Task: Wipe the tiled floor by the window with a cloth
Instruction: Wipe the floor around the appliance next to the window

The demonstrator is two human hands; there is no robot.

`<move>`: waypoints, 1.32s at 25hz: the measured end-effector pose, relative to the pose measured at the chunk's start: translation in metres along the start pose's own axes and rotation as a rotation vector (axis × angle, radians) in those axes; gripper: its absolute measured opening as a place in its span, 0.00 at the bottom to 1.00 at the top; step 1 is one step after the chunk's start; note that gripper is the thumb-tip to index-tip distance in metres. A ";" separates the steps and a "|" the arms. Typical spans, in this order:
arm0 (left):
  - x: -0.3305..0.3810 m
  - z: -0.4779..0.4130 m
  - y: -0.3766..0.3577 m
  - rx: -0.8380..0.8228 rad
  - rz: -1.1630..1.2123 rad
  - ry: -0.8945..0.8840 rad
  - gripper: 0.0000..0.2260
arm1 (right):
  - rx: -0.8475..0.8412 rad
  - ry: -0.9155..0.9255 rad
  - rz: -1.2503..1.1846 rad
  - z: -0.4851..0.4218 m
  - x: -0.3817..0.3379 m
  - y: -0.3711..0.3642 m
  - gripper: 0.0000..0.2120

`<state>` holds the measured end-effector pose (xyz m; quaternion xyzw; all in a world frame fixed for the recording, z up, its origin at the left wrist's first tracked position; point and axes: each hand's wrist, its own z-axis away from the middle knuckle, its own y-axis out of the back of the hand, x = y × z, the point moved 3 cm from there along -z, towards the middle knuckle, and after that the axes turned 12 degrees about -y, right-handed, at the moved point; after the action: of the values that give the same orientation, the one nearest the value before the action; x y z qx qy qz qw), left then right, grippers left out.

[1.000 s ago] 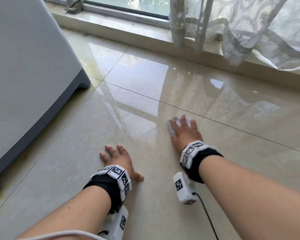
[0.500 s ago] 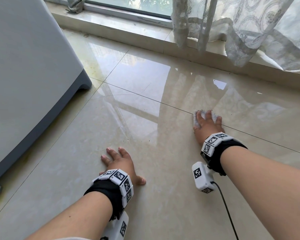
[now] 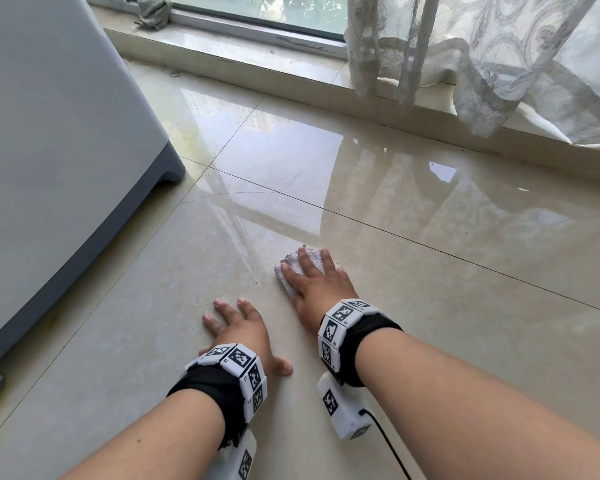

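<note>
White, nubby fabric is all that shows of the cloth (image 3: 291, 266). Most of it lies hidden under the right hand (image 3: 317, 285), with only a crumpled fringe showing past the fingertips and along the hand's left edge. Its full outline cannot be made out. The visible part runs from lower left to upper right, across the fingers rather than along them. It lies flat on the glossy beige tiled floor (image 3: 447, 306), on the near side of a grout line and well short of the window sill (image 3: 257, 60).

The right hand presses down on the cloth with fingers straight and slightly spread, pointing toward the window (image 3: 257, 8). The left hand (image 3: 241, 329) rests just beside it and nearer the person. It lies palm down on bare tile, fingers splayed and thumb out to the right, holding nothing.

Both wrists wear black bands with square-patterned marker blocks, the left (image 3: 238, 368) and the right (image 3: 343, 317). A black cable (image 3: 388, 441) runs from the right unit out of the bottom of the frame.

A grey appliance (image 3: 59, 140) fills the left side, its top and far side cut off. A lace curtain (image 3: 482, 57) drapes over the sill at the right, and a grey rag (image 3: 153, 12) lies bunched on the sill at the top, partly cropped.
</note>
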<state>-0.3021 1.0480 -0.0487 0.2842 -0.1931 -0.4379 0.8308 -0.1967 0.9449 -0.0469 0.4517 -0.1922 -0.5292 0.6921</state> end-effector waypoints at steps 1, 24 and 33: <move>0.002 0.001 0.000 0.000 -0.003 -0.004 0.64 | 0.007 -0.010 -0.007 -0.001 0.004 0.004 0.25; 0.055 0.024 -0.019 -0.010 -0.059 -0.085 0.64 | 0.088 -0.286 -0.064 -0.001 0.103 0.050 0.25; 0.054 0.036 -0.033 -0.035 -0.012 -0.098 0.63 | 0.004 0.031 -0.017 0.031 0.031 0.004 0.23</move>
<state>-0.3142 0.9770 -0.0382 0.2489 -0.2239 -0.4595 0.8227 -0.2062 0.9034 -0.0341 0.4629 -0.1787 -0.5277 0.6895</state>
